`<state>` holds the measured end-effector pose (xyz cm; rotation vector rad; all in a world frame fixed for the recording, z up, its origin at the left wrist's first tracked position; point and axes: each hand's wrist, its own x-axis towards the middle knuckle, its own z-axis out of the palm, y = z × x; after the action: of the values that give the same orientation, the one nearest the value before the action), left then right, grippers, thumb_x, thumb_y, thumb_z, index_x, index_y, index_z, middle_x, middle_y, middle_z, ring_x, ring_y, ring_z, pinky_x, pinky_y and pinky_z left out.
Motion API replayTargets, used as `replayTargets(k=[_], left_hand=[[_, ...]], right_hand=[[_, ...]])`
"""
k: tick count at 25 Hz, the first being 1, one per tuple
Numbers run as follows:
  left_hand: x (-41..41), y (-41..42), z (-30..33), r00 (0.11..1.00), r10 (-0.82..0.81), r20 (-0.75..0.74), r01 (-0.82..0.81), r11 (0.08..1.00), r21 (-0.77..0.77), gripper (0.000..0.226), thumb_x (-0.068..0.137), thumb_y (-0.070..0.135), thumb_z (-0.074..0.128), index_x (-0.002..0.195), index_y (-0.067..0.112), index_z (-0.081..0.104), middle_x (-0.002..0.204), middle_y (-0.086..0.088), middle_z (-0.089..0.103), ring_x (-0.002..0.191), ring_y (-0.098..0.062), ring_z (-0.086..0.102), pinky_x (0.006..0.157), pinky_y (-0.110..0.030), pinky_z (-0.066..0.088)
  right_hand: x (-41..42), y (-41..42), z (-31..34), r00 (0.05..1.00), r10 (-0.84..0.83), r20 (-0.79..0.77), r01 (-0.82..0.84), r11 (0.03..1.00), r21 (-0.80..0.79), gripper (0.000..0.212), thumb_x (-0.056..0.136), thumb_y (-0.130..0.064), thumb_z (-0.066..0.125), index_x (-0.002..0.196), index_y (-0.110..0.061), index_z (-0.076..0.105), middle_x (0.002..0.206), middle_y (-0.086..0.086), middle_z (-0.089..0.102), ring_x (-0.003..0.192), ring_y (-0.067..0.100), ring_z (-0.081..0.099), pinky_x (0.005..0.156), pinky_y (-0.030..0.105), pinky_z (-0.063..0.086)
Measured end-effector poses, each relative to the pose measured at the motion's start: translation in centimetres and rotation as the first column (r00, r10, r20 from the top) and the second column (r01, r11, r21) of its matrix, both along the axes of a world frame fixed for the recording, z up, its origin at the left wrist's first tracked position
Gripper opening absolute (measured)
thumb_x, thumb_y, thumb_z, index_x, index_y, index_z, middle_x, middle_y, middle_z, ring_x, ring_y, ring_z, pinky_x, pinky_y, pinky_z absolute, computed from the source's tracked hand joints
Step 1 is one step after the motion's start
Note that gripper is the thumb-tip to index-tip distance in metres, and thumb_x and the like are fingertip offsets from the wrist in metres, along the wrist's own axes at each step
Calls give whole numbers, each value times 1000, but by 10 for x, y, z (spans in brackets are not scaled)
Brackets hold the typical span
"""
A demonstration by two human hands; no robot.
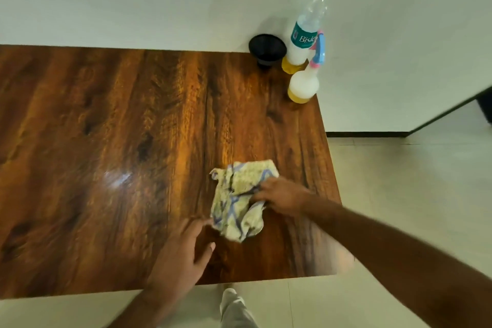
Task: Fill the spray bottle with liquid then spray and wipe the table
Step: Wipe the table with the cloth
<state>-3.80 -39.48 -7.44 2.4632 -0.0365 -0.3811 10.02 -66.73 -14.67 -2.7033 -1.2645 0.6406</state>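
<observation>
A crumpled cream cloth with blue stripes (239,197) lies on the glossy wooden table (106,128), near its right front corner. My right hand (282,196) grips the cloth's right side with its fingers closed on the fabric. My left hand (183,250) rests flat on the table just left of the cloth, fingers spread, fingertips at its lower left edge. The spray bottle (306,80), with a pink and blue trigger head and some yellow liquid, stands at the far right edge. Behind it stands a tall plastic bottle (306,32) with a green cap and a little yellow liquid.
A black funnel (267,50) sits upside down at the back, left of the tall bottle. A wet shine (117,177) marks the table's middle. White walls run behind and to the right, with pale floor tiles (399,194) past the table's right edge.
</observation>
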Motion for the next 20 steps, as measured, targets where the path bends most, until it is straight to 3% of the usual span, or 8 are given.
replayTargets(k=[2, 4, 8, 12, 15, 20], left_hand=[[-2, -8, -1, 999, -40, -20, 40, 999, -7, 48, 90, 36, 68, 135, 34, 54, 128, 13, 52, 78, -5, 48, 85, -18, 47], [-5, -7, -4, 997, -65, -41, 65, 998, 0, 48, 90, 37, 68, 135, 35, 53, 129, 15, 51, 71, -7, 44, 82, -20, 49], [-9, 9, -14, 990, -133, -52, 133, 991, 4, 47, 89, 36, 69, 134, 35, 54, 131, 16, 51, 111, -2, 55, 95, -24, 50], [-15, 38, -17, 988, -141, -65, 140, 990, -13, 45, 89, 37, 68, 132, 35, 55, 126, 17, 51, 109, -4, 58, 92, -29, 53], [-22, 66, -17, 986, -143, -81, 140, 989, -37, 46, 90, 39, 67, 134, 37, 54, 128, 18, 49, 110, -4, 55, 94, -29, 52], [-43, 145, -18, 995, -97, -39, 93, 992, -88, 44, 89, 41, 67, 131, 37, 54, 129, 18, 51, 117, -2, 52, 97, -23, 49]], right_hand=[[42, -31, 2, 991, -98, 88, 102, 994, -46, 39, 91, -26, 56, 130, -27, 56, 131, 4, 57, 120, 24, 52, 101, 42, 45], [82, -53, 5, 947, -294, 130, 305, 950, -68, 40, 90, -26, 55, 130, -28, 56, 133, 3, 59, 121, 25, 54, 101, 41, 46], [89, -85, -2, 710, -704, 7, 704, 710, 25, 46, 93, -39, 51, 138, -26, 50, 128, 13, 62, 118, 34, 57, 99, 42, 47], [10, -70, -2, 515, -854, -76, 853, 503, 137, 46, 97, -39, 49, 140, -22, 46, 123, 17, 65, 112, 37, 60, 94, 44, 48], [-60, -64, -6, 375, -924, -73, 922, 363, 134, 41, 99, -36, 48, 135, -17, 50, 125, 16, 64, 114, 36, 59, 95, 41, 45], [-133, 20, -7, 24, -993, -115, 977, -1, 211, 41, 99, -30, 48, 133, -8, 50, 132, 22, 56, 122, 42, 51, 103, 45, 37]])
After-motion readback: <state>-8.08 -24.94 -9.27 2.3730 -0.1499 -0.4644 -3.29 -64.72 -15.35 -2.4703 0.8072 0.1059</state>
